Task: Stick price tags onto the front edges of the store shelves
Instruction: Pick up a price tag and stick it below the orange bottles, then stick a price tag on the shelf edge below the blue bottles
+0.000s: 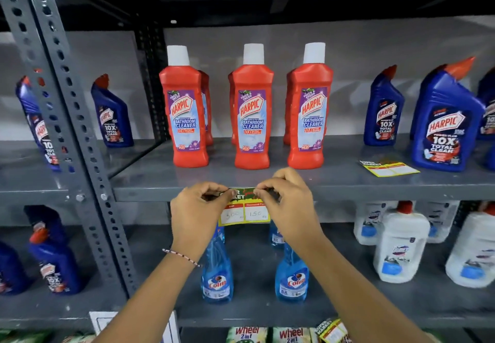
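1. Pressing a price tag (244, 210) against the front edge of a grey metal shelf (348, 191), a person works with both bare hands raised side by side.
2. The left hand (197, 210) has its fingers curled in, pinching the tag's upper left corner between thumb and fingertips. A thin beaded bracelet (182, 257) circles that wrist.
3. The right hand (288, 204) is curled the same way, pinching the tag's upper right corner; the 2 hands sit close together with only the top of the tag showing between them.
4. The tag has a dark green top band lying on the shelf edge, and its yellow lower part hangs below the edge. 2 white boxes on it carry handwritten numbers, 300 on the left and 150 on the right.
5. On top of that shelf, just behind the hands, 3 red bathroom cleaner bottles (253, 107) with white caps stand upright in a row, with more red bottles behind them.
6. Blue toilet cleaner bottles (447, 120) stand to the right, and a spare price tag (388, 168) lies flat on the shelf near them.
7. On the shelf below, 2 blue spray bottles (217, 275) stand under the arms, with white jugs (400, 246) to the right.
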A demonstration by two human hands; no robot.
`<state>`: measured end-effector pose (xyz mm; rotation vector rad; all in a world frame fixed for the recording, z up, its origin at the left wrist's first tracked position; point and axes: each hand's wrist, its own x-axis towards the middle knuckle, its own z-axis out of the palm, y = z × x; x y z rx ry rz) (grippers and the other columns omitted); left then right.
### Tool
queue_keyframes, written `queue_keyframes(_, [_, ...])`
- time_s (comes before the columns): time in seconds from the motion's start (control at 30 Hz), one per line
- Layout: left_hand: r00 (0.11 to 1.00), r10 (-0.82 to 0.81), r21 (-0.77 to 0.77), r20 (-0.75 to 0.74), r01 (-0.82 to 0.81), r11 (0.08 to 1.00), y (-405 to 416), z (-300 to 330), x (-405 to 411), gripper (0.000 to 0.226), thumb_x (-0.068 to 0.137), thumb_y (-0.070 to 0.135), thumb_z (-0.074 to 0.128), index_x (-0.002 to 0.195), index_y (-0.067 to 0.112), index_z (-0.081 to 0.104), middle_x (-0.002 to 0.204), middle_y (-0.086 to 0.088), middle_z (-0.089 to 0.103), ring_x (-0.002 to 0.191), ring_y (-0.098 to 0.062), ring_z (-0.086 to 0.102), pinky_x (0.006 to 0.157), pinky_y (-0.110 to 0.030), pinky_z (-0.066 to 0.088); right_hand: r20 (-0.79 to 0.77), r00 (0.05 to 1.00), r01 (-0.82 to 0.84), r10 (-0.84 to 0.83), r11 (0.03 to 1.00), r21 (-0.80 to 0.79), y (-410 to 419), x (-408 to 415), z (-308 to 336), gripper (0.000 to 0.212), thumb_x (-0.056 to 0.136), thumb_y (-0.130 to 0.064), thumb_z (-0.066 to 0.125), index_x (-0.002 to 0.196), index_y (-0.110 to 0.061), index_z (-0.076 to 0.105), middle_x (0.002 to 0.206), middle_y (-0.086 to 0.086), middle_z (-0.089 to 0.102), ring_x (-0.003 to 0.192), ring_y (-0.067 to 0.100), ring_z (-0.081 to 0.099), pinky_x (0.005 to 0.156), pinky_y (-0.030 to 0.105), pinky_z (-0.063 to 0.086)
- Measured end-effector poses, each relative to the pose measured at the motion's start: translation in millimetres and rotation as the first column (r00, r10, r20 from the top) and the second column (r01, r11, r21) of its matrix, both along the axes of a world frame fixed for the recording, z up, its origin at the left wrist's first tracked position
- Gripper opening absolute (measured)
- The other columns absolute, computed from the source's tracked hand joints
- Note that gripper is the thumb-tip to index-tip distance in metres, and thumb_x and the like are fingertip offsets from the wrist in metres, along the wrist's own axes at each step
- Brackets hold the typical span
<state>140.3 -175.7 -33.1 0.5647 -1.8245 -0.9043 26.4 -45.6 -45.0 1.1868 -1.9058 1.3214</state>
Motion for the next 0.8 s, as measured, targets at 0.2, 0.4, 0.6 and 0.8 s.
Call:
queue_keyframes(0.2, [0.992, -0.006, -0.150, -0.127, -0.013, 0.989, -2.7, 3.1, 1.5, 0.036, 0.069, -0.002, 0.079, 0.075, 0.031, 0.069, 0.089, 0.010, 0.054, 0.090, -0.021, 0.061, 0.080, -0.032, 0.055, -0.032, 0.990, 0.138, -0.137, 0.990, 0.006, 28.4, -1.1, 9.7, 0.023, 0.080, 0.000, 0.068, 0.085, -0.021, 0.072, 0.090, -0.006, 0.058, 0.088, 0.012, 0.054, 0.067, 0.032, 0.053])
queue_keyframes(0.4, [0.874, -0.482, -0.130, -0.063, 0.472, 0.872, 75.1, 28.8, -52.1, 0.048, 0.077, -0.019, 0.056, 0.073, 0.027, 0.069, 0.078, 0.011, 0.070, 0.075, 0.004, 0.063, 0.072, -0.008, 0.047, 0.105, 0.958, 0.270, -0.266, 0.962, -0.028, 112.4, -65.8, 42.8, 0.029, 0.077, 0.004, 0.063, 0.087, -0.022, 0.072, 0.096, 0.000, 0.068, 0.092, 0.017, 0.062, 0.084, 0.028, 0.047])
queue_keyframes(0.6, [0.775, -0.605, 0.205, 0.183, 0.572, 0.794, 127.8, 50.0, -174.6, 0.021, 0.073, 0.010, 0.067, 0.089, 0.023, 0.071, 0.084, -0.001, 0.072, 0.077, -0.016, 0.066, 0.087, -0.035, 0.057, 0.260, 0.805, 0.428, -0.533, 0.826, 0.367, 178.0, -156.9, 52.9, 0.020, 0.080, -0.016, 0.068, 0.100, -0.021, 0.071, 0.105, 0.007, 0.073, 0.095, 0.029, 0.065, 0.084, 0.039, 0.053])
queue_keyframes(0.8, [0.753, -0.489, 0.235, 0.441, 0.429, 0.872, 156.6, 70.0, -238.0, 0.023, 0.065, 0.017, 0.073, 0.059, 0.006, 0.055, 0.067, -0.021, 0.063, 0.064, -0.024, 0.053, 0.063, -0.035, 0.044, 0.167, 0.813, 0.427, -0.558, 0.767, 0.480, 185.9, -167.9, 49.1, 0.020, 0.087, -0.035, 0.063, 0.103, -0.025, 0.070, 0.106, 0.006, 0.072, 0.101, 0.031, 0.062, 0.085, 0.039, 0.048])
